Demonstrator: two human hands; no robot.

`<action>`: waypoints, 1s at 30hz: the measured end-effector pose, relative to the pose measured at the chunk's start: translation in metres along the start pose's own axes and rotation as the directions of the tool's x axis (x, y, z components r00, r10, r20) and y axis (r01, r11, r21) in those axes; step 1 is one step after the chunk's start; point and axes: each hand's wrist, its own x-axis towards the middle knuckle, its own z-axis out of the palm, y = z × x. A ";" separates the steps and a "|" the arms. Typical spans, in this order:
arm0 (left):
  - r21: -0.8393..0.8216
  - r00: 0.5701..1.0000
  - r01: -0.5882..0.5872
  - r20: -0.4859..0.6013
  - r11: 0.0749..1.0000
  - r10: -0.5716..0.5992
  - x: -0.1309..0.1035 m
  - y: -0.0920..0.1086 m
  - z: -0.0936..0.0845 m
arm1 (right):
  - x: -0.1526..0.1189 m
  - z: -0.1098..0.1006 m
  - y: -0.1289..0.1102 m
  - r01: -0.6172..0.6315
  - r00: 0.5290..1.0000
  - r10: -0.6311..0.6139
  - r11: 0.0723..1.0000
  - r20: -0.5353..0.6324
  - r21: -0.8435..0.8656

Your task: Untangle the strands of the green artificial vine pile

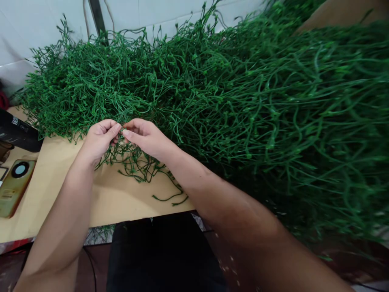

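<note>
Left hand [103,140] and right hand [148,138] meet at the fingertips, both pinching thin, green, plastic-looking stems [122,152] over the flat, pale tan tabletop [112,198], beside a long, tangled heap of similar stems [231,89].

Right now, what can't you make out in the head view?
All head view:
Green strands: grip spot hidden by left hand and right hand.
Green pile: right end cut by frame edge, blurred.
Black bottle: left end cut by edge; fine print illegible.
Phone: left side cut by edge; label too small.
</note>
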 end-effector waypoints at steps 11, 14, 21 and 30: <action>0.188 0.980 -0.155 -0.095 0.970 0.175 0.008 -0.008 -0.004 | -0.008 0.003 -0.014 0.053 0.998 -0.055 0.985 -0.004 -0.163; 0.338 0.953 -0.201 -0.149 0.920 0.263 0.010 -0.004 0.000 | -0.011 0.004 -0.015 0.140 0.990 -0.141 0.977 0.004 -0.158; 0.464 0.932 -0.225 -0.152 0.857 0.328 0.009 0.008 0.004 | -0.014 0.002 -0.015 0.274 0.962 -0.274 0.962 0.020 0.001; 0.550 0.917 -0.142 -0.239 0.823 0.318 0.020 -0.005 -0.027 | -0.030 0.002 -0.030 0.233 0.954 -0.252 0.964 0.160 0.129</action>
